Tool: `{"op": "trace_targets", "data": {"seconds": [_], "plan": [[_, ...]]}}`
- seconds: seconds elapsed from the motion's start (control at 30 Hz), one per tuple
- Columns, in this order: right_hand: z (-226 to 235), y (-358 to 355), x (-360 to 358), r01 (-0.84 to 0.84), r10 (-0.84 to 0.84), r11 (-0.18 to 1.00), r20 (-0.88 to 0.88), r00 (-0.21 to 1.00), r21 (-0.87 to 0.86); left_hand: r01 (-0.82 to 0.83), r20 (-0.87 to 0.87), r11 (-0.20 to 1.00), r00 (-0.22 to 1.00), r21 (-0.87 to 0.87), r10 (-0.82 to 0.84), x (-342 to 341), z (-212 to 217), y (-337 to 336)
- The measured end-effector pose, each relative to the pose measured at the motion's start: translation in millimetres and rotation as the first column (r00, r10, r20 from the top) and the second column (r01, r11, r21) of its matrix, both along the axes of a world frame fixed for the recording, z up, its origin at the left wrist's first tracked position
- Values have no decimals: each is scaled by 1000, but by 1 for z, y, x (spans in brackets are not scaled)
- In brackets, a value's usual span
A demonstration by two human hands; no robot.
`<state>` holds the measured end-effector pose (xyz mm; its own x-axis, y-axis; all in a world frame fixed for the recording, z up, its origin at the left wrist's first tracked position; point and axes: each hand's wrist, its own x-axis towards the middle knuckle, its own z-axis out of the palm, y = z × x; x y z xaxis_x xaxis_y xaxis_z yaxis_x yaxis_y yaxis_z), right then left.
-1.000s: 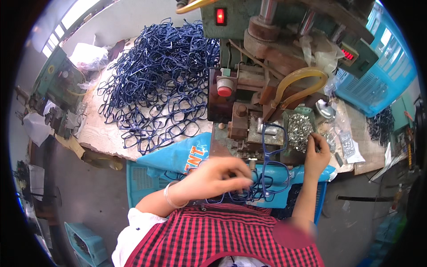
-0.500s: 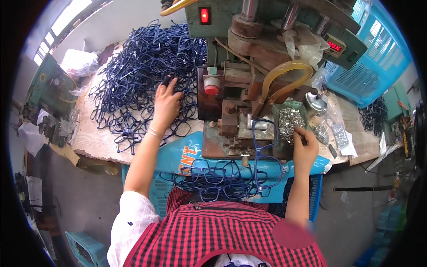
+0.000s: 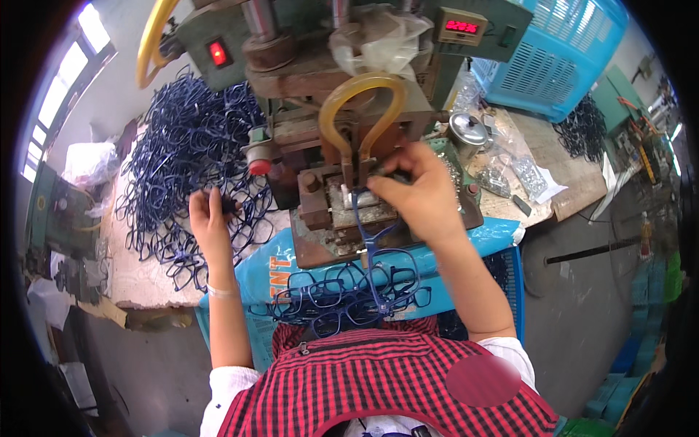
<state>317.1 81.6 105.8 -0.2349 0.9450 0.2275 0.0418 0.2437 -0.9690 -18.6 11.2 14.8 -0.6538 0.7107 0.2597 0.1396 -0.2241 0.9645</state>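
My right hand [image 3: 424, 195] is at the press machine [image 3: 313, 193], thumb and fingers drawn together beside the two upright prongs under the yellow hose [image 3: 364, 84]. Whatever it pinches is too small to make out. A blue eyeglass frame [image 3: 370, 251] stands on end there, its upper end by the metal block under the prongs, its lower end over other frames. My left hand [image 3: 211, 227] is at the near edge of a big pile of blue eyeglass frames [image 3: 182, 131]. Its fingers are bent but apart, with a dark covering on one; no frame shows in its grip.
Several eyeglass frames [image 3: 338, 295] lie on blue plastic sheeting [image 3: 255, 273] before me. Small metal parts [image 3: 450, 171] lie right of the press, partly behind my right hand. Further right are a round metal container [image 3: 468, 130], bagged parts [image 3: 530, 175] and a blue crate [image 3: 546, 54].
My right hand has moved from the metal parts left to the press prongs. My left hand has drawn back toward the pile's near edge. The whole view has shifted and turned.
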Motion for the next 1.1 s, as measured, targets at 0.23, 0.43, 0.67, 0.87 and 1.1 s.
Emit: {"op": "trace_targets", "data": {"seconds": [0.23, 0.43, 0.67, 0.87, 1.1], "plan": [[-4, -3, -6, -18, 13, 998, -96, 995, -57, 166, -18, 889, 984, 426, -175, 62, 66, -17], [0, -12, -24, -92, 55, 991, -326, 944, -100, 338, -286, 769, 935, 542, -209, 91, 125, 8], [4, -30, 5, -128, 138, 990, -189, 972, 67, 460, -583, 815, 789, 352, -194, 126, 114, -25], [-83, 15, 74, 232, -597, 796, 658, 460, 559, 744, -980, 647, 197, 166, 24, 148, 97, -5], [-99, 17, 75, 88, -536, 783, 597, 596, 615, 747, -985, 650, 174, 139, 11, 154, 90, -7]]}}
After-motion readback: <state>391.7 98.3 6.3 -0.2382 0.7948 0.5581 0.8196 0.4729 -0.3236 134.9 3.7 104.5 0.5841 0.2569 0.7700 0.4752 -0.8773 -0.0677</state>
